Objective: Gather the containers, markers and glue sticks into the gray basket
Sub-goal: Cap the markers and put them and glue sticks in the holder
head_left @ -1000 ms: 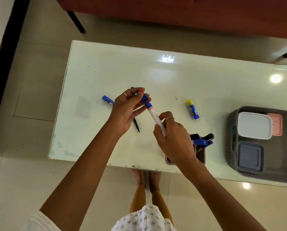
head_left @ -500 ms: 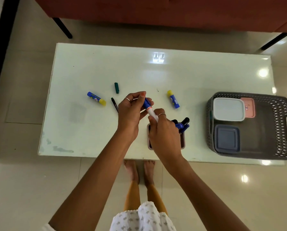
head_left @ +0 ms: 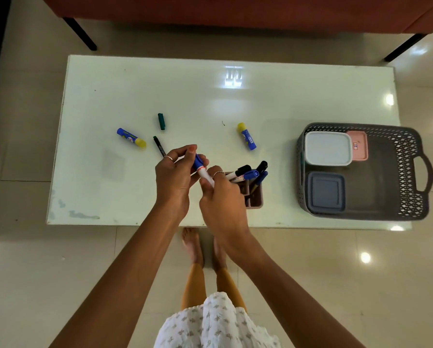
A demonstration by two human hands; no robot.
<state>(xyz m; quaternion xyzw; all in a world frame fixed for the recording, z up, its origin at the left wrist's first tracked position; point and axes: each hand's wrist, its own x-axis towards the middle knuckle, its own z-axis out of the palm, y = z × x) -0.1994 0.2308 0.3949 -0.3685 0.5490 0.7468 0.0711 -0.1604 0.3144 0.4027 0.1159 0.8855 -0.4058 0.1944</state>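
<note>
Over the near edge of the glossy white rectangular table [head_left: 285, 96], both hands met on one white-barrelled marker with a blue cap [head_left: 202, 169]. The left hand [head_left: 176, 177] curled its fingers and thumb round the blue cap end, while the right hand [head_left: 223, 197] gripped the white barrel lower down; each hand wore a thin ring.

Just right of the right hand stood a small brownish-pink divided pen holder [head_left: 255, 197], partly hidden by the knuckles, with several black- and blue-capped markers [head_left: 250, 174] leaning out of it toward the right.

Loose on the tabletop to the left lay a blue glue stick with a yellow cap [head_left: 131, 137], and near it a slim black pen body [head_left: 159, 146] whose lower end ran behind the left hand. A separate dark green cap [head_left: 161, 121] lay a little beyond that pen, apart from it. A second blue and yellow glue stick [head_left: 247, 136] lay beyond the pen holder, well apart from the first.

At the right end of the table sat the gray perforated plastic basket with a side handle [head_left: 408, 172]. Inside it were a white-lidded rectangular container [head_left: 328, 148], a pink container [head_left: 359, 145] partly tucked under the white one, and a slate-blue square container [head_left: 325, 192] nearer the person.
</note>
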